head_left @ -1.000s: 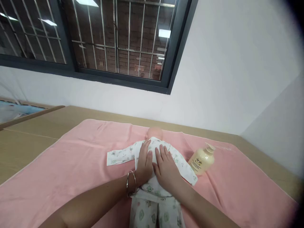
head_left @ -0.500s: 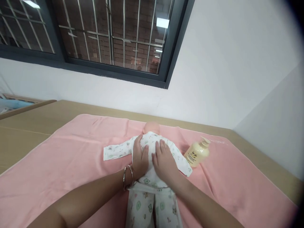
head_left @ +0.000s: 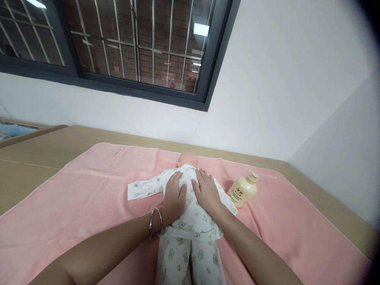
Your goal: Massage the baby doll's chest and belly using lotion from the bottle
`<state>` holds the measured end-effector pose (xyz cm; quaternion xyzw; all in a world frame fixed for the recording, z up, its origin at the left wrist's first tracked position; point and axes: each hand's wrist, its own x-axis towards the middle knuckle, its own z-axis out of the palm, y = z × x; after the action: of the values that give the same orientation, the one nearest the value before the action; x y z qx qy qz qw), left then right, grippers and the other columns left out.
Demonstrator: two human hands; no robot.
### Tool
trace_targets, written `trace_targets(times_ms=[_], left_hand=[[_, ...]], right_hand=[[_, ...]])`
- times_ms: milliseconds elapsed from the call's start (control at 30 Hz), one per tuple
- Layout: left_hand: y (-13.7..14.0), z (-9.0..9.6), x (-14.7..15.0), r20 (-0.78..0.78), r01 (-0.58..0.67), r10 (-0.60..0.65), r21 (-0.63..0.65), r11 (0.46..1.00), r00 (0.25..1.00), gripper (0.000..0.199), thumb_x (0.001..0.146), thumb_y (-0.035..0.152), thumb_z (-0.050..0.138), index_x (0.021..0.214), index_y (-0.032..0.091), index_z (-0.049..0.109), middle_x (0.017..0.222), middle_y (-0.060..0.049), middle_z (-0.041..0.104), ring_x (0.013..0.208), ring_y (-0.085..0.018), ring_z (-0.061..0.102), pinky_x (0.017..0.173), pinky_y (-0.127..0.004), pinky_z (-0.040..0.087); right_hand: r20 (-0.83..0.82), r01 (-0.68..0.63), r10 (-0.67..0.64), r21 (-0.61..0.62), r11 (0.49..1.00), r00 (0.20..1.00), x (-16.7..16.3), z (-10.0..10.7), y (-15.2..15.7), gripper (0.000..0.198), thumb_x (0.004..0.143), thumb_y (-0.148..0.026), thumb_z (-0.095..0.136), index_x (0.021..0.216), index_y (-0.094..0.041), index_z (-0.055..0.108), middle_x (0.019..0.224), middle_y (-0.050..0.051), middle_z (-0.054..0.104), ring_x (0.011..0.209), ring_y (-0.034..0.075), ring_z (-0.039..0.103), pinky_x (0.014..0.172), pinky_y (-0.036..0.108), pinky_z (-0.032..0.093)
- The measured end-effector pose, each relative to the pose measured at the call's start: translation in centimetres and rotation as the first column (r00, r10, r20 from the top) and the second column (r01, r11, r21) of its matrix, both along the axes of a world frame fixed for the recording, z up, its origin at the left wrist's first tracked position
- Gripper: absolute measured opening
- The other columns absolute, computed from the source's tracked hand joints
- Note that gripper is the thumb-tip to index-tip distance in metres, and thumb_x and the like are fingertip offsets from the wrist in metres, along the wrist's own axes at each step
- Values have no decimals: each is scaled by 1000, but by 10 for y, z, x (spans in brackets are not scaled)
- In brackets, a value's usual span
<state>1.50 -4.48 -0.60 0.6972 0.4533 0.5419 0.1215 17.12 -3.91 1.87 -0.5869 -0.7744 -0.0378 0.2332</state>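
A baby doll (head_left: 190, 206) in a white printed top and trousers lies stretched out on a pink blanket (head_left: 97, 221), its bald head (head_left: 187, 159) toward the wall. On the left side of its torso rests my left hand (head_left: 174, 198), fingers extended and thumb apart. My right hand (head_left: 208, 194) lies flat on the right side of the torso, fingers pointing toward the head. Neither hand grasps anything. A strip of printed cloth shows between them. Two thin bangles (head_left: 156, 222) circle my left wrist. Just beyond the doll's right-hand sleeve leans a pale yellow pump bottle (head_left: 244, 189).
The blanket covers a wooden surface (head_left: 38, 166) that runs along a white wall (head_left: 166, 128). Above is a dark-framed window (head_left: 142, 43) with metal bars behind it. Something light blue (head_left: 16, 130) lies past a raised edge at far left.
My right hand has shifted outward and slightly up, widening the gap between the hands. Its fingers are flatter on the cloth. The view has moved slightly.
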Motion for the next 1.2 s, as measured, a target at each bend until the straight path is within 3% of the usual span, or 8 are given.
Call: trace_targets(times_ms=[67,167,300,467,600,867,1067,1200], left_hand=[[2,-5,-3,-45,26,-21,118,993,999,33,93,17,34,121,18,50,129,-11,54,126,-23,45,108,-49,36],[4,-11,-5,-74,62,-47,224,973,996,37,92,12,29,118,20,53,124,-9,58,125,-20,47,109,-47,36],[8,-10,-6,-77,12,-6,73,997,997,38,94,18,30,126,18,50,133,-10,54,129,-21,45,111,-48,34],[9,-3,-2,-243,12,-40,-116,993,969,47,96,24,28,140,11,38,148,-14,38,141,-25,28,116,-54,21],[5,-4,-2,-349,-99,78,-43,994,934,53,94,28,36,143,6,33,150,-21,30,142,-33,21,112,-60,24],[7,-6,-7,-381,105,-40,152,983,924,43,92,17,34,132,14,49,137,-15,52,133,-25,42,111,-51,35],[9,0,-5,-416,-1,0,-1,1000,910,59,89,38,49,140,11,38,150,-18,33,142,-37,21,111,-63,25],[2,3,-6,-436,6,32,84,996,899,52,90,35,49,134,9,46,144,-20,42,138,-37,31,108,-59,31]], right_hand=[[40,37,-38,33,999,998,-11,-3,-19,53,100,-32,30,142,0,37,144,21,34,136,31,28,113,53,21],[99,-183,174,90,979,980,-24,-1,-36,50,94,-20,35,140,-3,41,147,17,31,140,30,19,115,52,16],[13,-417,417,75,906,909,-14,4,-16,44,95,-22,36,136,-17,48,145,6,37,140,22,20,117,51,9],[-154,-148,142,-31,988,978,18,-1,26,48,101,-38,28,141,-15,43,147,9,33,139,23,25,116,51,15],[-77,60,-63,-47,997,995,7,-8,7,54,101,-35,24,143,-4,38,147,16,32,139,28,24,115,52,18],[-18,-248,252,129,960,968,-21,-11,-32,50,93,-18,30,140,-5,42,149,11,30,141,23,18,117,48,16],[-161,-48,44,-20,999,986,10,-3,16,48,102,-33,26,141,-11,42,147,10,34,139,23,25,116,47,20],[-9,23,-23,-3,1000,1000,-1,-7,-9,52,101,-30,25,143,-3,36,147,17,30,139,28,24,114,48,23]])
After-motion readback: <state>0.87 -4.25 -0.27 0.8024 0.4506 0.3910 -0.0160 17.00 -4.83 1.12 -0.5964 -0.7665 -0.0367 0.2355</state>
